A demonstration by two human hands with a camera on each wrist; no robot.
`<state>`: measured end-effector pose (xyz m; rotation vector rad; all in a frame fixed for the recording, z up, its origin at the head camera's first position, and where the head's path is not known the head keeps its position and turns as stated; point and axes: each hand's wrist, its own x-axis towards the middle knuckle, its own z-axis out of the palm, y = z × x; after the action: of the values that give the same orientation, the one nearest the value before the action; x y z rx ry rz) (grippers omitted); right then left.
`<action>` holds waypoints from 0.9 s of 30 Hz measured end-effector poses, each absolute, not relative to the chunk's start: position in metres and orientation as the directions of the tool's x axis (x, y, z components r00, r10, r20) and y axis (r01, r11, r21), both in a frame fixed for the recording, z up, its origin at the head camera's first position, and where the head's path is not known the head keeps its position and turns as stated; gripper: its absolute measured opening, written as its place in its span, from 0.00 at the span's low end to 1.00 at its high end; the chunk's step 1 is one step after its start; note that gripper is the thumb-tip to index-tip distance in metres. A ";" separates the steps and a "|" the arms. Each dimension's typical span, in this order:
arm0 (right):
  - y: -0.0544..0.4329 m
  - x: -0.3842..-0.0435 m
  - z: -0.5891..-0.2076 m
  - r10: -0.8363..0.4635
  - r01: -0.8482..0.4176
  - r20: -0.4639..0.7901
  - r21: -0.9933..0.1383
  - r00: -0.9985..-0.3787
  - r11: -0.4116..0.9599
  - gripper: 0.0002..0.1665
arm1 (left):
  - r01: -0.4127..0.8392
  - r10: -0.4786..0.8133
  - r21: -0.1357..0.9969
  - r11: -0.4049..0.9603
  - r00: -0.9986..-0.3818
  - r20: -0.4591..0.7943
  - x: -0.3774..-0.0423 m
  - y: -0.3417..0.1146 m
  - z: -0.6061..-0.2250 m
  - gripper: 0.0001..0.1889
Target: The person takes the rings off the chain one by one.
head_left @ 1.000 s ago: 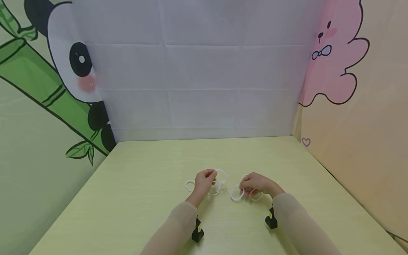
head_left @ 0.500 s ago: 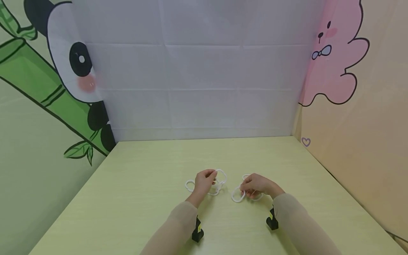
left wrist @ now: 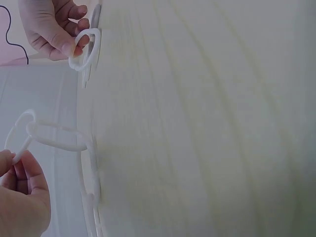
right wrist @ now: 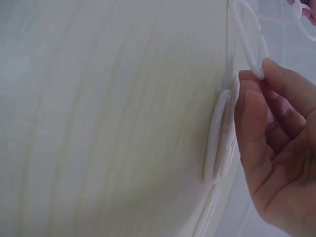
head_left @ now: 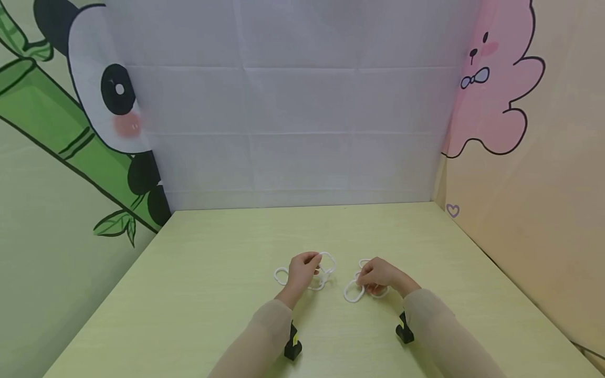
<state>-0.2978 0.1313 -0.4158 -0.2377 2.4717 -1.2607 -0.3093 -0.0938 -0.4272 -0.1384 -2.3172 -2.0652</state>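
Observation:
My left hand [head_left: 301, 270] pinches one end of a white plastic chain link [left wrist: 11, 129] between thumb and fingertips, raised off the table. A second white link [left wrist: 60, 146] hooks through it, and further links hang down to the tabletop. To the right, my right hand [head_left: 382, 273] pinches another white chain link [right wrist: 245, 42] by its end, tilted close over the table. Beneath the right hand lie more white links [right wrist: 211, 143], partly hidden by its fingers in the head view. A gap separates the two hands and their links.
Both hands work over the middle of a pale wooden table [head_left: 227, 241]. Behind it hangs a white cloth [head_left: 302, 131]; side walls carry a panda and a pink bear drawing. Black wrist mounts [head_left: 293, 346] sit under the beige sleeves [head_left: 264, 333].
The right hand has shifted slightly, and its pinched link has moved a little toward the near side and turned. The left hand and its chain stay nearly still.

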 end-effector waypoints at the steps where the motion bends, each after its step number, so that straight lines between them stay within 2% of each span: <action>1: 0.130 -0.297 -0.416 -0.298 0.008 -0.233 -0.800 -0.926 0.600 0.05 | 0.089 0.044 0.990 0.111 -0.995 0.084 -0.309 -0.094 -0.427 0.13; 15: 0.119 -0.294 -0.419 -0.198 0.041 -0.253 -0.707 -0.947 0.706 0.10 | 0.089 0.051 0.990 0.111 -0.995 0.084 -0.298 -0.098 -0.416 0.15; 17: 0.118 -0.293 -0.418 -0.194 0.038 -0.250 -0.699 -0.949 0.714 0.11 | 0.085 0.047 0.990 0.110 -0.996 0.081 -0.305 -0.098 -0.426 0.15; 27: 0.113 -0.288 -0.415 -0.198 0.020 -0.247 -0.672 -0.948 0.741 0.12 | 0.071 0.043 0.992 0.106 -0.997 0.067 -0.305 -0.101 -0.424 0.15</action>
<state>-0.2880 0.1131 -0.4152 -0.1385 2.6391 -1.0237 -0.3046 -0.1012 -0.4242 -0.1198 -2.3211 -2.0830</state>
